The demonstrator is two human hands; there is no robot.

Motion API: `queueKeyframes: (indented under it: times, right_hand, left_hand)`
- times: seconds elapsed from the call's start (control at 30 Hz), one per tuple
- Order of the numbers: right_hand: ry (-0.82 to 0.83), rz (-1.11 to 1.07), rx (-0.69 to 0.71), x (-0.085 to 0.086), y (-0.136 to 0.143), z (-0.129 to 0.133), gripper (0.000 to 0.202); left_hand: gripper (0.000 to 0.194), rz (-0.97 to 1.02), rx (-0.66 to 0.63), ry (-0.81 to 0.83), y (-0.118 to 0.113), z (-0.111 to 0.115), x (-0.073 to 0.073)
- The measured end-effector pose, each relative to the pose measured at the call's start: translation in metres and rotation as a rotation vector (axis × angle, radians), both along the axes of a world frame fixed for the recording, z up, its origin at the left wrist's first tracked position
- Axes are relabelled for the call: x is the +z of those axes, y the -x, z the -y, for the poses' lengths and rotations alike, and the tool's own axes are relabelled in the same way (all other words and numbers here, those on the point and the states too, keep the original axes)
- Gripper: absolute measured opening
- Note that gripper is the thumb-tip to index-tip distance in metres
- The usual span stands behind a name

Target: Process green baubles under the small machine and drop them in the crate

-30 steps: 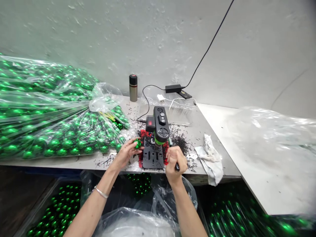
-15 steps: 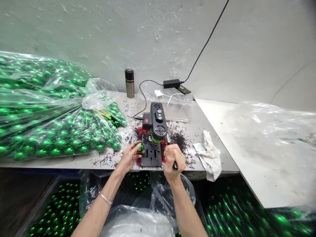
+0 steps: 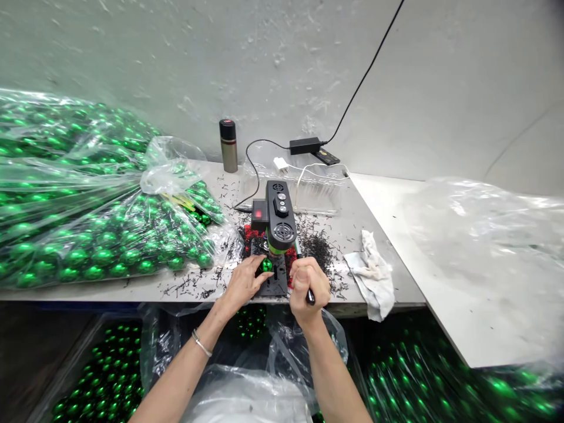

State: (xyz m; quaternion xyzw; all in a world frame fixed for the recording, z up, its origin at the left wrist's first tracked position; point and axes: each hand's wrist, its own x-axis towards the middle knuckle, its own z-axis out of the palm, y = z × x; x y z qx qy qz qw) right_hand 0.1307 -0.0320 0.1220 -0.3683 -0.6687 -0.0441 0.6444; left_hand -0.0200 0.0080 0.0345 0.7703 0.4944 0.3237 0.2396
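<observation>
Between the thumb and fingers of my left hand (image 3: 243, 283) is a shiny green ball (image 3: 267, 265), held just in front of the head of a small black bench press (image 3: 281, 217). Below it lies the press's slotted black base plate (image 3: 277, 286). My right hand (image 3: 309, 289) is wrapped round the press's lever handle (image 3: 311, 297), whose black end sticks out under the fist. Small black scraps (image 3: 318, 251) and red bits (image 3: 291, 258) lie around the base. The underside of the press head is hidden.
A large clear bag of green balls (image 3: 106, 235) fills the left of the table. A flask (image 3: 228, 147), power adapter (image 3: 305, 145) and white plug (image 3: 281, 165) stand at the back. A white rag (image 3: 372, 273) hangs over the front edge. More green balls (image 3: 106, 376) lie below.
My left hand has moved right with the green ball, from beside the base plate to over it, near the press head. My right hand keeps its hold on the lever.
</observation>
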Motion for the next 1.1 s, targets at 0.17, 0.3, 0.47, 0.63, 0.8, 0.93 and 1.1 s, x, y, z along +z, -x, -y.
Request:
queueKeyframes:
  times: [0.17,0.3,0.47,0.63,0.8,0.93,1.1]
  right_hand:
    - [0.012,0.000,0.008,-0.001,0.000,0.000,0.028]
    - [0.012,-0.026,0.030,-0.008,-0.001,0.001,0.029]
    - [0.036,-0.052,0.039,-0.022,-0.002,0.003,0.028]
    - [0.000,-0.032,0.007,-0.041,-0.003,0.003,0.030]
    - [-0.036,-0.006,-0.021,-0.067,-0.005,-0.001,0.032]
    - [-0.052,-0.026,-0.008,-0.081,-0.005,-0.003,0.033]
    - [-0.064,-0.076,-0.005,-0.083,-0.001,-0.003,0.034]
  left_hand:
    - [0.037,-0.052,-0.065,-0.056,0.002,-0.005,-0.004]
    - [0.034,-0.035,-0.011,-0.101,0.002,-0.007,-0.014]
    - [0.035,-0.010,-0.011,-0.120,-0.001,-0.006,-0.022]
    - [0.035,-0.004,-0.027,-0.104,-0.001,-0.005,-0.023]
    - [0.032,0.007,-0.034,-0.079,-0.001,-0.004,-0.022]
    - [0.031,0.012,-0.047,-0.053,-0.001,-0.004,-0.021]
    - [0.032,0.028,-0.049,-0.033,-0.001,-0.005,-0.020]
